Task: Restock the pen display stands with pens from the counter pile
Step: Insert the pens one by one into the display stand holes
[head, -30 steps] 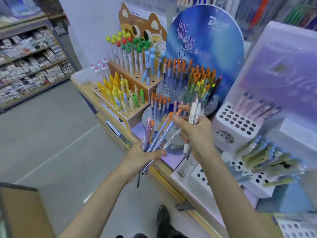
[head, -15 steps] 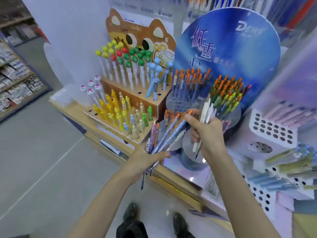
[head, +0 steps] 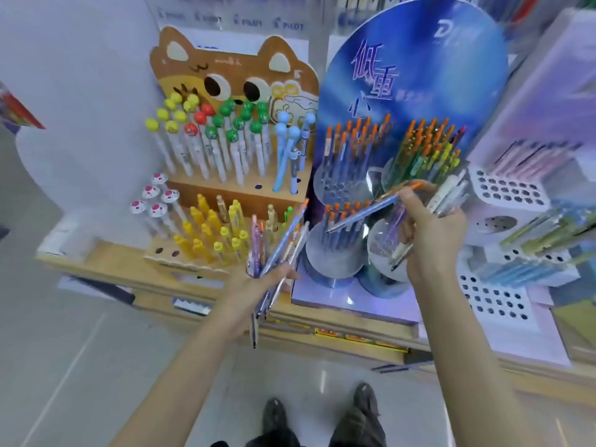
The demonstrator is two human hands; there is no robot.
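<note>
While the right grip [head: 432, 233] pinches one blue pen [head: 364, 212] and also clamps a white bunch [head: 451, 192], either could slip to the floor [head: 80, 350]; the left grip [head: 258, 285], lower centre, clamps a loose fan [head: 283, 243] that may spill. Centre, the round cups [head: 335, 264] hold orange-capped pens [head: 354, 140]; the white stand [head: 509, 191], right, shows many bare holes.

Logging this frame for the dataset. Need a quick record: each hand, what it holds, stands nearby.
left hand: grips a fanned bunch of pens, tips down
right hand: pinches one blue pen with an orange cap, also holds several white pens
blue pen: tilted, tip to lower left, over the blue display; not yet in a hole
blue display: orange-capped pens in tiers
cat stand: ball-topped pens above, yellow pens below
white stand: far right, many holes bare
</note>
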